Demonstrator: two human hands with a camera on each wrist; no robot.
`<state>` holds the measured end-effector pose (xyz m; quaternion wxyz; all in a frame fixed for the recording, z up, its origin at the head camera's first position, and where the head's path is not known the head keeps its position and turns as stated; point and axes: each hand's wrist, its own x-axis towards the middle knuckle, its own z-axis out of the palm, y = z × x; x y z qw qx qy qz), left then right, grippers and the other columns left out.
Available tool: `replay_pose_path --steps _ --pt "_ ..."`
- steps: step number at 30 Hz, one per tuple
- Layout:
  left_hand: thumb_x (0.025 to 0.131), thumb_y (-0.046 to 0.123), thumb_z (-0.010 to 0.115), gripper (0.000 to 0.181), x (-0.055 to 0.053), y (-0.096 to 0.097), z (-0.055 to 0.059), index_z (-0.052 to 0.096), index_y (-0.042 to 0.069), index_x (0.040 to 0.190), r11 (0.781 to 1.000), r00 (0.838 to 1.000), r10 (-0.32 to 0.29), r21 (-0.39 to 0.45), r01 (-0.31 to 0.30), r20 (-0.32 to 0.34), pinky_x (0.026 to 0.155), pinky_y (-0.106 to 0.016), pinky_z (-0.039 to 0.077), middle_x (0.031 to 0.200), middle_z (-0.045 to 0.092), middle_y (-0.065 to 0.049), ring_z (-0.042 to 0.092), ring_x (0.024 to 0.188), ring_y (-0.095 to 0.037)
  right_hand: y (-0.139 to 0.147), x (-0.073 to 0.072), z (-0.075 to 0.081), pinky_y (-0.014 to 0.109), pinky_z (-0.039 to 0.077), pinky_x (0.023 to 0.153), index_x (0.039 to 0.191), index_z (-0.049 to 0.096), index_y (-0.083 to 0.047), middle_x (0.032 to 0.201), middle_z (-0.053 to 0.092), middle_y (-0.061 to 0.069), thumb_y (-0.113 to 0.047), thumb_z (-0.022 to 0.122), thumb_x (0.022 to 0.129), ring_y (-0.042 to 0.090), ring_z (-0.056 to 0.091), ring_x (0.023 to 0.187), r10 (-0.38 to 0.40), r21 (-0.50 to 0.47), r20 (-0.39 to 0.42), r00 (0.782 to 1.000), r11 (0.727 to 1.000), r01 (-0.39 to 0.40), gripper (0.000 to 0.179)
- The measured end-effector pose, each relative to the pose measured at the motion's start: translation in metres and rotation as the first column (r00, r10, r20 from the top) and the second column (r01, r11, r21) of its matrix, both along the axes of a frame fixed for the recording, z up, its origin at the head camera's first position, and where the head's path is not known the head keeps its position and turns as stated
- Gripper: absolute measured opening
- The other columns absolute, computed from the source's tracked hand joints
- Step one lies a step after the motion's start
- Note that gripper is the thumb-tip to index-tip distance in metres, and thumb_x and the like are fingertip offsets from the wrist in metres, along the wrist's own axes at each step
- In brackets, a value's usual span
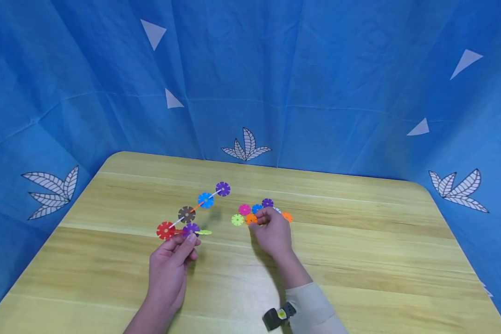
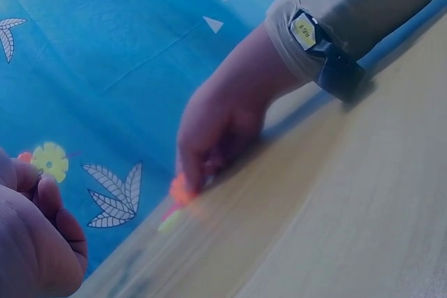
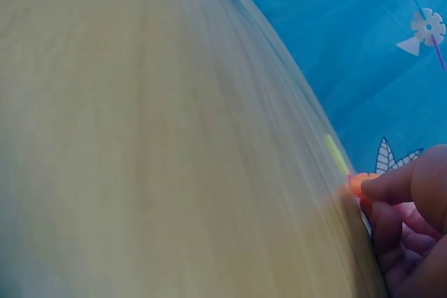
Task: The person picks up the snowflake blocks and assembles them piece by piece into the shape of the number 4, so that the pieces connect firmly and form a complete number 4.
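Observation:
My left hand pinches a chain of slotted plastic snowflake discs between thumb and fingers, gripping it near a purple disc. From there a red disc, a brown disc, a blue disc and another purple disc run up and to the right, joined by discs seen edge-on. A yellow-green disc sticks out beside the left fingers. My right hand reaches down to the loose discs and pinches an orange disc between thumb and finger.
Around the right hand lie loose discs on the wooden table: lime green, pink, blue, purple, orange and a partly hidden white one. A blue patterned cloth hangs behind the table.

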<state>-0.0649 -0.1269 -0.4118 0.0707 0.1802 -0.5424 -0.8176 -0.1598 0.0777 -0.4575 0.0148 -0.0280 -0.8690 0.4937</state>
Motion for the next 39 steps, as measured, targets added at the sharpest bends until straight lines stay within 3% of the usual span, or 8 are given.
replay_pose_path --steps 11,20,27,33,39 --pt "0.094 0.009 0.071 0.016 0.0 0.0 -0.002 0.06 0.0 0.085 1.0 1.0 -0.012 0.018 0.012 -0.014 0.069 -0.025 0.054 0.089 0.067 -0.013 0.058 0.068 -0.016 0.002 0.008 0.002 0.031 0.054 0.068 0.097 0.066 -0.006 0.084 0.064 0.005 -0.002 0.078 0.083 0.021 0.06 0.077 0.008 -0.213 0.022 1.0 0.977 -0.003 0.018" --pt "0.094 0.008 0.071 0.012 -0.001 0.003 -0.001 0.063 -0.002 0.091 1.0 1.0 -0.014 0.012 0.014 -0.006 0.069 -0.025 0.054 0.09 0.068 -0.013 0.057 0.068 -0.016 0.002 0.024 0.016 0.033 0.058 0.066 0.098 0.066 0.0 0.087 0.064 0.011 0.002 0.076 0.084 0.026 0.066 0.075 0.052 -0.406 0.033 0.998 0.913 -0.034 0.017" --pt "0.094 0.006 0.069 0.009 -0.001 0.004 -0.002 0.065 0.0 0.089 1.0 1.0 -0.016 0.009 0.017 -0.004 0.068 -0.025 0.053 0.088 0.068 -0.012 0.058 0.068 -0.016 -0.006 0.037 0.026 0.04 0.06 0.075 0.102 0.068 0.004 0.087 0.063 0.013 0.007 0.074 0.084 0.023 0.064 0.076 0.121 -0.555 0.037 0.992 0.828 -0.08 0.019" --pt "0.095 0.006 0.069 0.008 -0.001 0.004 -0.003 0.067 0.001 0.089 1.0 1.0 -0.018 0.011 0.018 -0.003 0.069 -0.024 0.054 0.087 0.068 -0.01 0.058 0.068 -0.015 -0.012 0.043 0.03 0.039 0.059 0.077 0.104 0.068 0.007 0.087 0.064 0.013 0.008 0.072 0.085 0.025 0.069 0.079 0.188 -0.614 0.049 0.981 0.78 -0.119 0.02" --pt "0.094 0.007 0.07 0.009 -0.001 0.005 -0.005 0.066 0.001 0.09 1.0 1.0 -0.019 0.012 0.019 -0.006 0.069 -0.025 0.054 0.087 0.068 -0.01 0.058 0.068 -0.015 -0.016 0.048 0.033 0.042 0.059 0.077 0.103 0.068 0.007 0.086 0.065 0.015 0.007 0.074 0.085 0.038 0.071 0.083 0.234 -0.651 0.06 0.97 0.746 -0.139 0.019"
